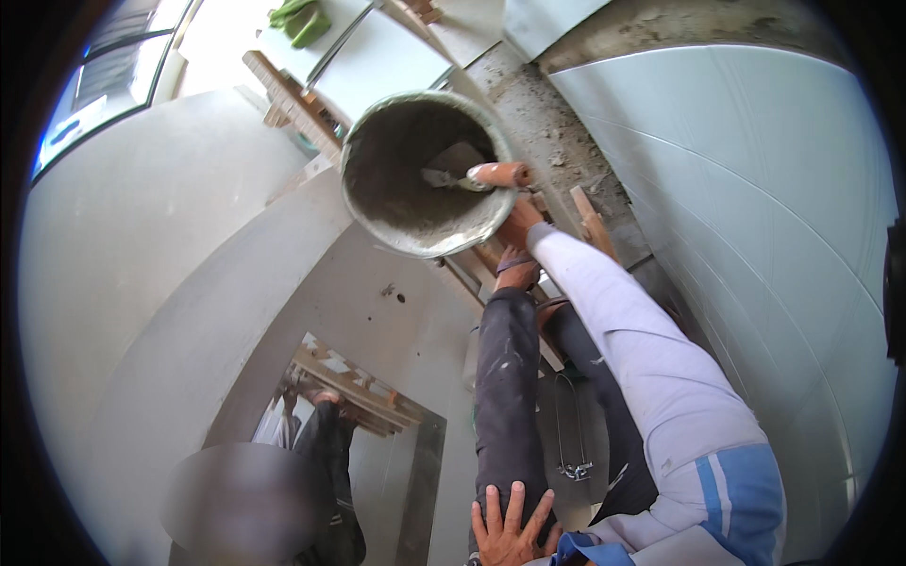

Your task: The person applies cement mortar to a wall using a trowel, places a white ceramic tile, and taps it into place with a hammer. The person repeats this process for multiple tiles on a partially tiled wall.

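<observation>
A round bucket (377,179), its inside coated with grey mortar, stands at upper centre with its mouth toward me. In it lies a trowel with an orange-brown handle (500,174), which leans over the right rim. My right hand (519,224) is against the bucket's lower right side, its fingers hidden behind the bucket. Fingers spread, my left hand (514,530) rests flat on my dark, stained trouser leg (510,377). My foot (517,271), with a strap across it, is on wooden planks just below the bucket.
Large glossy pale panels (736,179) cover the right wall. Wooden boards (293,99) and a green cloth or glove (300,21) lie at upper left. Below hangs a metal tap (574,470) with a hose. At lower left, a mirror (401,472) reflects planks and dark-clothed legs.
</observation>
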A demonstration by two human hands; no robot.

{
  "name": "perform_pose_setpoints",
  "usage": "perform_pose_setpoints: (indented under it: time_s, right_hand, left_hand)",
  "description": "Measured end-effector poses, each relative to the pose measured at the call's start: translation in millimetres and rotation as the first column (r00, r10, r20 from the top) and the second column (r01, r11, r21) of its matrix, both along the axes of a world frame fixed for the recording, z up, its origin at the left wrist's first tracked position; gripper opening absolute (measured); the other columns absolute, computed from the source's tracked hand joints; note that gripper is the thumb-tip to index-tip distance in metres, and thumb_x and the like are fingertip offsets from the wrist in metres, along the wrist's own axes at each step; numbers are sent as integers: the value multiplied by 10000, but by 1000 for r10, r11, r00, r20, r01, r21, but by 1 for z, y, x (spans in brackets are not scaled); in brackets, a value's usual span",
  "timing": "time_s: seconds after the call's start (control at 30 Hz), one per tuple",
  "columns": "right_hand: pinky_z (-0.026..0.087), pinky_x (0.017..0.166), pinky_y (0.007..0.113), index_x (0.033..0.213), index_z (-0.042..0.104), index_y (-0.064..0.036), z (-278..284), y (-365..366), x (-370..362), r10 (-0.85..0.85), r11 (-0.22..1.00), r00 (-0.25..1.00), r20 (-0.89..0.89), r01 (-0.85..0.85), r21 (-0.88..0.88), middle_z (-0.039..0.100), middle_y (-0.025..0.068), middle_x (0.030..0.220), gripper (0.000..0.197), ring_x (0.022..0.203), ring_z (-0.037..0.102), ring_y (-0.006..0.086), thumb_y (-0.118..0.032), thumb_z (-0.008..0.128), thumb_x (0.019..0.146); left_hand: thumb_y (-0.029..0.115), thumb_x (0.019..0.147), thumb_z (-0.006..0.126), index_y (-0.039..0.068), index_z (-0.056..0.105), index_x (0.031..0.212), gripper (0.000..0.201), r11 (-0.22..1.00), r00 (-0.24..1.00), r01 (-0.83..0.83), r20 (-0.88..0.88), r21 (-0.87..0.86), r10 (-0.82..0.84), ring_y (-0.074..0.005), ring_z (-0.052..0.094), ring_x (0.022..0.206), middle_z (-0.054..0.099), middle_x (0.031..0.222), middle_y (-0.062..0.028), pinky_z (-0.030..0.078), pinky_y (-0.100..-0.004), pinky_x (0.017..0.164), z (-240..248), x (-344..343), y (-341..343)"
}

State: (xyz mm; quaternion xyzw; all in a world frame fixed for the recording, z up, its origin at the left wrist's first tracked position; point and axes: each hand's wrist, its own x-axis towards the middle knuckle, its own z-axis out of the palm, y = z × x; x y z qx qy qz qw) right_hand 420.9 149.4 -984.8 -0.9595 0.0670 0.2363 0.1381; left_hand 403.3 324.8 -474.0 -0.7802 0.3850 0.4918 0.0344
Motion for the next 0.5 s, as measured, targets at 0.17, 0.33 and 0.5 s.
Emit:
perform_pose_setpoints:
  time_s: [0.17,0.33,0.5]
  right_hand:
    - [372,953,513,1073,641,-96,104,17,-30,-499,783,826,-261,559,273,541,153,1205,357,1126,488,351,-296,619,778]
    - [473,736,447,975,642,-3,315,23,-174,-873,78,345,-344,795,601,640,210,818,295,834,625,372,-219,583,783]
    - [513,700,357,1067,623,-17,517,-8,-297,-951,47,160,-266,921,387,672,145,826,359,764,651,257,-296,553,852]
  left_hand:
    - [408,709,724,244,590,1251,582,998,995,56,-83,21,-54,-439,248,1359,345,1456,-161,199,-623,1061,20,10,-23]
    - [331,805,664,102,578,1208,471,943,960,149,-186,-297,-210,-417,337,1304,435,1363,-200,222,-597,1052,-1,6,-31]
    - [254,935,546,-37,591,1105,341,939,440,-296,-897,-175,-29,-203,587,996,643,1015,-130,445,-315,861,66,-55,-176]
